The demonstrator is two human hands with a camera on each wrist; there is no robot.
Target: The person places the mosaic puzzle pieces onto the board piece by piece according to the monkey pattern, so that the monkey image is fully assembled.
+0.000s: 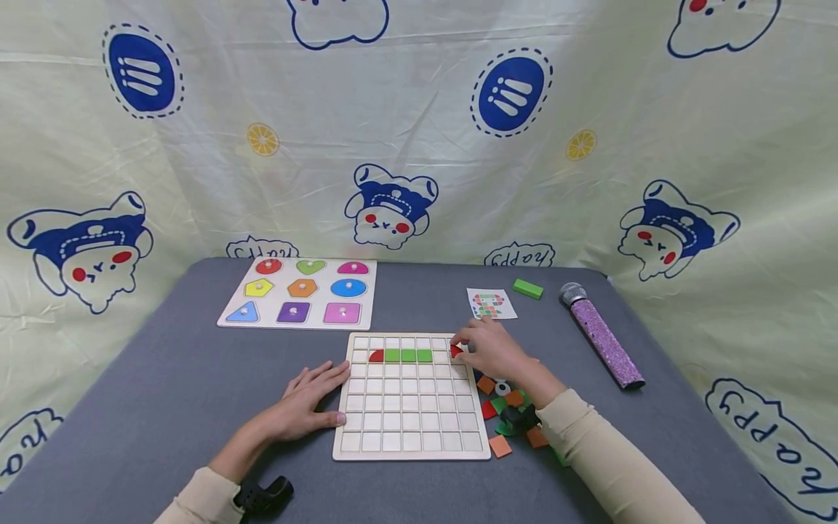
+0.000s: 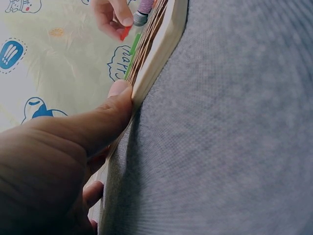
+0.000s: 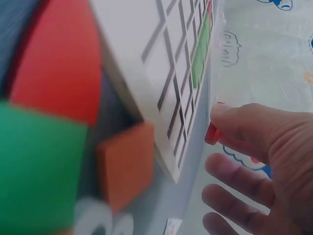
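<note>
A white wooden grid board (image 1: 411, 422) lies flat on the table. In its second row sit a red piece with a curved side (image 1: 376, 356) and three green squares (image 1: 409, 355). My left hand (image 1: 304, 404) rests at the board's left edge with straight fingers; in the left wrist view its thumb (image 2: 115, 105) touches the rim. Over the upper right of the grid, my right hand (image 1: 489, 349) pinches a small red piece (image 3: 212, 133) between thumb and forefinger. The right wrist view shows that piece raised off the board, its other fingers spread apart.
Loose orange, green and red pieces (image 1: 500, 446) lie right of the board, under the right forearm. Behind are a printed pattern card (image 1: 507, 306), a green block (image 1: 527, 289) and a shape puzzle (image 1: 314, 313). A glittery purple microphone (image 1: 605, 340) lies far right.
</note>
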